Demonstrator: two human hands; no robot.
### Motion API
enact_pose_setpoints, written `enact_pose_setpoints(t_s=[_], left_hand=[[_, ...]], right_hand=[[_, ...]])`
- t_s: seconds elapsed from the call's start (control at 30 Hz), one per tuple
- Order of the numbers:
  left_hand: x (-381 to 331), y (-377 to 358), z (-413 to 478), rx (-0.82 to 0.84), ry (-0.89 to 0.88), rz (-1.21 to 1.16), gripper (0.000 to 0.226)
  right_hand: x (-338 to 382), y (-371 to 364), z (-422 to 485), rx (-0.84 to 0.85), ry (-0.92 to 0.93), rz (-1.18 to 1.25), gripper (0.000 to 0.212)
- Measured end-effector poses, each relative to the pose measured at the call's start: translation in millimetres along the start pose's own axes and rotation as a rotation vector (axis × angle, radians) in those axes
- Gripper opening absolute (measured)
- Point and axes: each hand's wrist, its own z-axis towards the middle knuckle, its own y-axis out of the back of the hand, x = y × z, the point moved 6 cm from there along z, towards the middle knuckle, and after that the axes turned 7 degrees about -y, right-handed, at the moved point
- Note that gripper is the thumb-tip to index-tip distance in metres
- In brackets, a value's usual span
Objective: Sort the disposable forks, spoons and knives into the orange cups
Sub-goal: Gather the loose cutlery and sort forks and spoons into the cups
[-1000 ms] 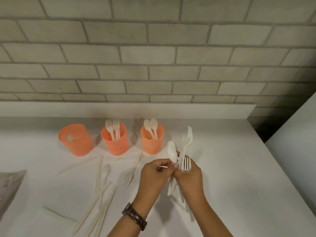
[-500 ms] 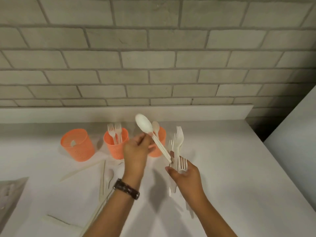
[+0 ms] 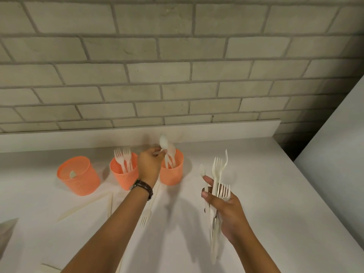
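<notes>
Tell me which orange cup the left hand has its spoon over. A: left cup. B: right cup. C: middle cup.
B: the left hand pinches the spoon just above the right cup, next to the spoons standing in it.

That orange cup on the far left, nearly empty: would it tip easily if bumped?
Probably. The left cup looks like thin perforated plastic, so likely light, and only one small piece shows inside to weigh it down. A nudge might slide or topple it.

Spoon (image 3: 163, 142) motion-blurred; grey flat thing (image 3: 6, 233) cropped at the left edge.
</notes>
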Motion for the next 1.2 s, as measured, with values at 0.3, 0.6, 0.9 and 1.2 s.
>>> enact_pose_setpoints(t_s=[0.3, 0.6, 0.9, 1.2], left_hand=[[-13, -8, -68, 0.204, 0.077, -0.078, 0.009], [-12, 6, -119, 0.321, 0.159, -0.188, 0.006], [8, 110, -84, -0.086, 0.142, -0.278, 0.019], [37, 141, 20, -0.172, 0.080, -0.355, 0.014]], right_hand=[[1, -7, 0, 0.017, 0.031, -0.043, 0.044], [-16, -43, -7, 0.187, -0.002, -0.236, 0.024], [-50, -102, 2, 0.207, -0.074, -0.333, 0.022], [-66, -148, 4, 0.095, -0.072, -0.171, 0.036]])
